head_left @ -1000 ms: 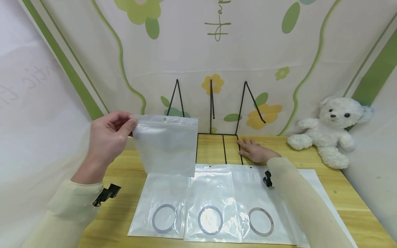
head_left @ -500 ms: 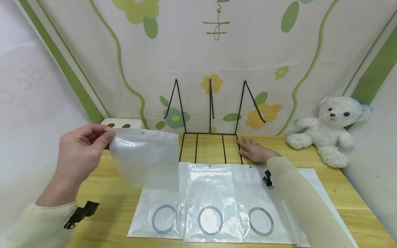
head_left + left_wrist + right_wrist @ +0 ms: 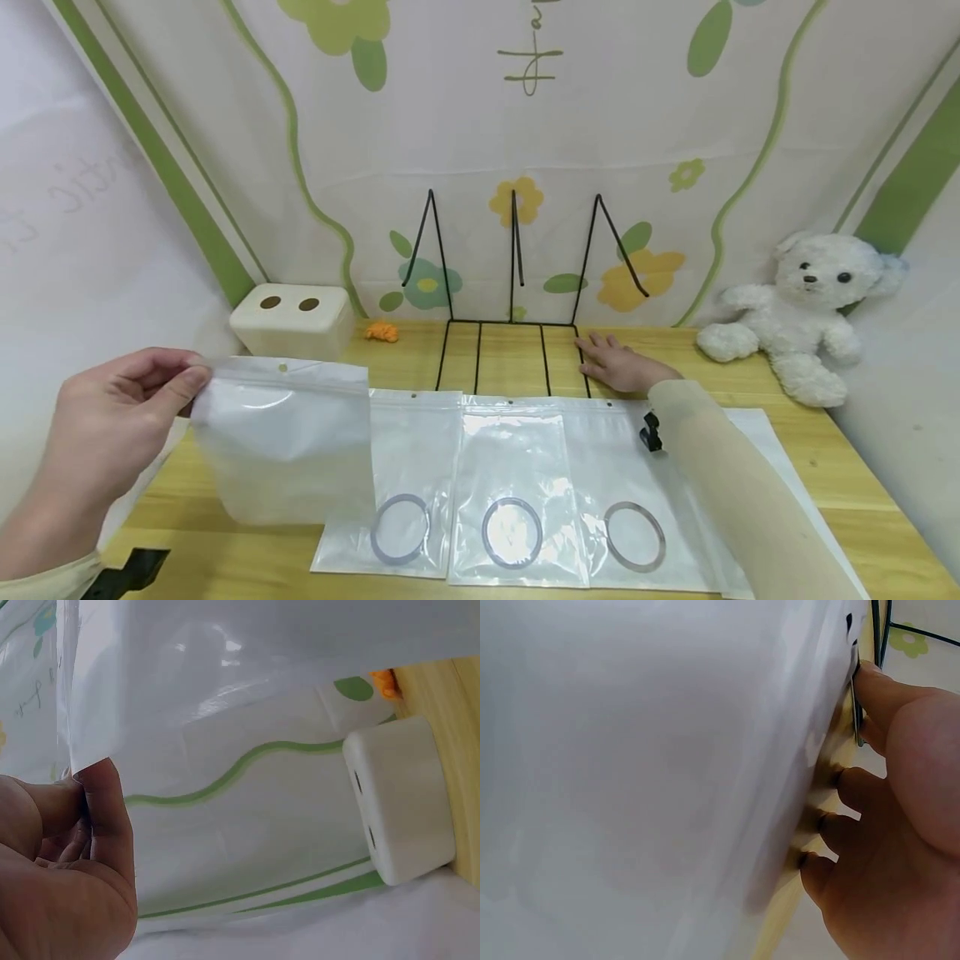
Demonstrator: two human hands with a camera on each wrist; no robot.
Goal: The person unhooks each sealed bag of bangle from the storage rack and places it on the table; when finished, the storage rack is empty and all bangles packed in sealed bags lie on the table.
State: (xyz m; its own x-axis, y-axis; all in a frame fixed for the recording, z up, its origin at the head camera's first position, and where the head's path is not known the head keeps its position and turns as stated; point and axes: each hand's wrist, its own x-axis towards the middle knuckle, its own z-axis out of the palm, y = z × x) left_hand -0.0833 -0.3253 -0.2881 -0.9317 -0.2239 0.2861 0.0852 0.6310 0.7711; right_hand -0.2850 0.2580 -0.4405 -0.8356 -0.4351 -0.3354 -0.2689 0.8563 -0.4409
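My left hand (image 3: 120, 425) pinches a whitish zip-top plastic bag (image 3: 285, 442) by its upper left corner, and the bag hangs over the table's left side. In the left wrist view, thumb and fingertip meet on the corner of the bag (image 3: 180, 667). My right hand (image 3: 618, 367) lies with fingers spread on the base of a black wire rack (image 3: 513, 258). In front of the rack, clear-fronted zip bags lie in a row: a left one (image 3: 416, 450), a middle one (image 3: 513, 458) and a right one (image 3: 607, 467). A ring shows inside each. My right forearm covers part of another bag.
A white box (image 3: 292, 325) with two round holes stands at the back left, beside a small orange bundle (image 3: 382, 332). A white plush bear (image 3: 806, 317) sits at the back right. A printed cloth (image 3: 637, 125) hangs behind the wooden table (image 3: 847, 467).
My left hand has carried the pinched bag left and down, toward me. The white box, the orange bundle and more of the left bag have come into view. My right hand has stayed put.
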